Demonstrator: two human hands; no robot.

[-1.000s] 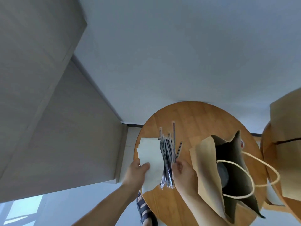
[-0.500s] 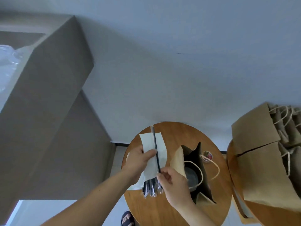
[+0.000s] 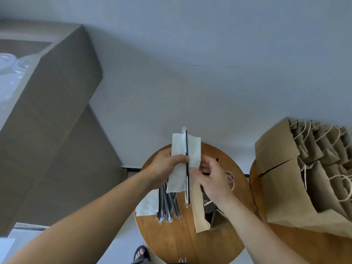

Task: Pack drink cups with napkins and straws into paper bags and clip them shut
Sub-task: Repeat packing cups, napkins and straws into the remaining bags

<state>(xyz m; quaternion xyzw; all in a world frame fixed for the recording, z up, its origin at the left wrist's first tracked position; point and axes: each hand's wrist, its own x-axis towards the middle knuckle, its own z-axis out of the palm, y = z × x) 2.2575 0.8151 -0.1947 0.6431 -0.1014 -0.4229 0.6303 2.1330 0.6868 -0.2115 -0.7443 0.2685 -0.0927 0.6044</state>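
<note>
left hand (image 3: 165, 168) clamps napkin (image 3: 193, 149) and straw (image 3: 186, 145) together | right hand (image 3: 213, 180) pinches straw | just left of bag (image 3: 199, 210)

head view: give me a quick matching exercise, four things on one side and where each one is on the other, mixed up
Things
1. folded napkin
2. single wrapped straw
3. straw bundle
4. row of paper bags

Places
a. lies lengthwise against the front of the napkin
b. on the second table, far right
c. gripped by the left hand
d. lying on the round table

Pairs: 1-c, 2-a, 3-d, 4-b
</note>
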